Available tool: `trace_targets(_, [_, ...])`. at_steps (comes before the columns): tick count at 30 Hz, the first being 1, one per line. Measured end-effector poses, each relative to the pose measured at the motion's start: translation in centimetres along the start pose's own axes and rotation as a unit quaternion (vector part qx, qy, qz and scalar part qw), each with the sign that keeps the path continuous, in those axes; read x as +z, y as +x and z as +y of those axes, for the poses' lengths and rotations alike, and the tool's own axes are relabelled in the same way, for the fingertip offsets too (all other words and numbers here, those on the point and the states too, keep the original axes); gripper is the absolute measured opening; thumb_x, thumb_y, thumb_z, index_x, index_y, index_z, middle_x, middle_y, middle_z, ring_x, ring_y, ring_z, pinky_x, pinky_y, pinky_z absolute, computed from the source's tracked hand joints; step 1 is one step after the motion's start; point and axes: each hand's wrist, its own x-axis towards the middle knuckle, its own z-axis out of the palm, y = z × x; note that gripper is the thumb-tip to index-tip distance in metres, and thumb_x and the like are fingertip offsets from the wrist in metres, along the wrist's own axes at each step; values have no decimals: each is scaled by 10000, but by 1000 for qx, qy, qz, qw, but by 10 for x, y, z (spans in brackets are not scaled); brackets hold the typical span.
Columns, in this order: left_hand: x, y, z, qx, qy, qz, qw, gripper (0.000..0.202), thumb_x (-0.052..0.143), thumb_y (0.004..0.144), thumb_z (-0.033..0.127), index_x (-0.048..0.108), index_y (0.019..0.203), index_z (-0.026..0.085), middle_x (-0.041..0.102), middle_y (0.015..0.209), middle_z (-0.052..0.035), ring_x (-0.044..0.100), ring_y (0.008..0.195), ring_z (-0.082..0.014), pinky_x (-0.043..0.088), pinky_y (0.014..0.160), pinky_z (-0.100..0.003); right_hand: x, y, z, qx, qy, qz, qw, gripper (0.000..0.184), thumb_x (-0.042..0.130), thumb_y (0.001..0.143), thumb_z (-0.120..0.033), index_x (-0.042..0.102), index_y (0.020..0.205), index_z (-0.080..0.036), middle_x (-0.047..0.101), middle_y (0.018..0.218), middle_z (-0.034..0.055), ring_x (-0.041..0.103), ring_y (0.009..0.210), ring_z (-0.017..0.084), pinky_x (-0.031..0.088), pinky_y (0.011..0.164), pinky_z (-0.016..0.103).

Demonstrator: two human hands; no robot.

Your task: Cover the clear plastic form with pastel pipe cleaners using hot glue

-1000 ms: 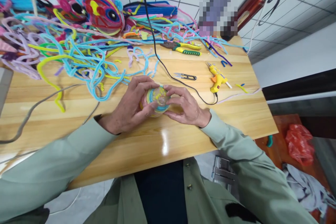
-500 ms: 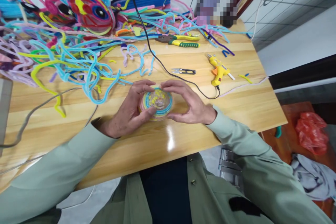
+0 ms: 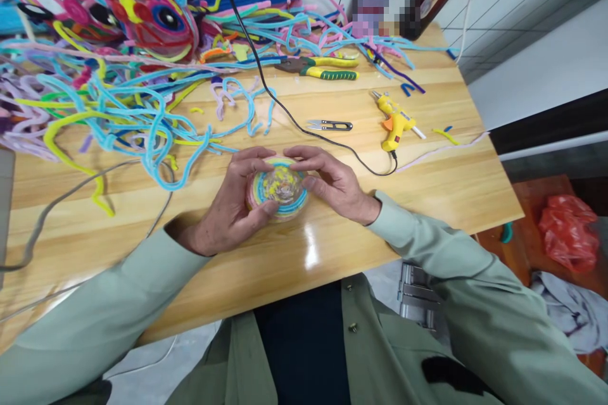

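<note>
Between my hands is a round, clear-centred piece (image 3: 285, 186) ringed with blue, yellow and pink fuzzy stems. My left hand (image 3: 237, 199) curls round its left side, fingers at the far edge and thumb on the near edge. My right hand (image 3: 335, 186) is bent over the right side, thumb and fingertips drawn close together at the upper right rim. Beyond the hands lie thread snips (image 3: 330, 125) and a yellow glue gun (image 3: 393, 123) with its black cord. Farther back are pliers (image 3: 327, 68) with green and yellow handles.
Tangled pipe cleaners (image 3: 123, 120) cover the left and back of the wooden table (image 3: 361, 247). Two colourful animal-like heads (image 3: 152, 16) stand at the back left. A grey cable (image 3: 57, 199) crosses the left side. A red plastic bag (image 3: 567, 231) lies off the right edge.
My right thumb has moved up from the near side to the right rim, closing toward the fingers. My left hand keeps its hold on the round piece. The view has shifted slightly.
</note>
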Motion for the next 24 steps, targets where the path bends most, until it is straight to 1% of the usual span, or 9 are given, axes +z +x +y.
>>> trace_targets(3, [1,-1,0,4,-9,4,1000,465,637,1132,512,499,1520,295,575,1492,-172,601,1421,-412,579,1137,-755,1,0,-1,3,19,-4,1000,294,722,1123,-457,782,1398,-375,741,1575,40,670,1527,235,516,1341,558])
trace_targets(7, [2,-1,0,22,5,11,1000,490,679,1119,496,509,1519,270,589,1478,-172,614,1412,-383,601,1140,-695,0,0,0,1,23,-10,1000,307,730,1118,-448,775,1418,-400,737,1594,19,667,1539,234,516,1347,538])
trace_targets(10, [3,1,0,21,18,15,1000,479,665,1123,509,507,1519,292,598,1485,-154,614,1419,-359,607,1152,-666,0,-1,2,-3,15,-14,1000,332,740,1108,-465,764,1434,-405,732,1604,15,660,1551,243,516,1349,537])
trace_targets(13, [3,1,0,22,16,22,999,462,647,1131,523,513,1516,306,606,1477,-149,619,1423,-351,614,1149,-654,0,-1,4,-21,7,-17,1000,364,753,1100,-462,748,1458,-394,724,1611,28,656,1554,251,508,1347,558])
trace_targets(16, [4,1,0,36,17,23,999,510,704,1101,522,524,1511,276,618,1459,-163,637,1406,-364,614,1136,-677,-1,-2,6,-29,-3,-23,999,406,794,1069,-477,741,1462,-387,716,1624,41,653,1557,265,510,1342,561])
trace_targets(19, [4,1,4,22,27,22,999,501,694,1099,529,519,1511,304,624,1467,-163,633,1425,-389,569,1186,-737,-2,-2,8,-40,-9,-28,999,474,833,1036,-483,718,1487,-388,701,1645,48,643,1570,278,508,1340,561])
trace_targets(21, [3,1,7,6,37,20,999,478,670,1108,528,508,1516,339,622,1476,-152,624,1439,-393,574,1195,-736,-2,-2,8,-52,-10,-33,998,539,861,1013,-476,691,1515,-377,687,1659,59,630,1584,286,499,1342,573])
trace_targets(24, [2,2,11,5,45,10,999,512,689,1089,523,489,1529,355,612,1489,-131,626,1433,-395,632,1141,-711,-1,-3,7,-46,-19,-38,998,583,881,988,-505,677,1513,-357,669,1675,76,618,1594,298,489,1345,589])
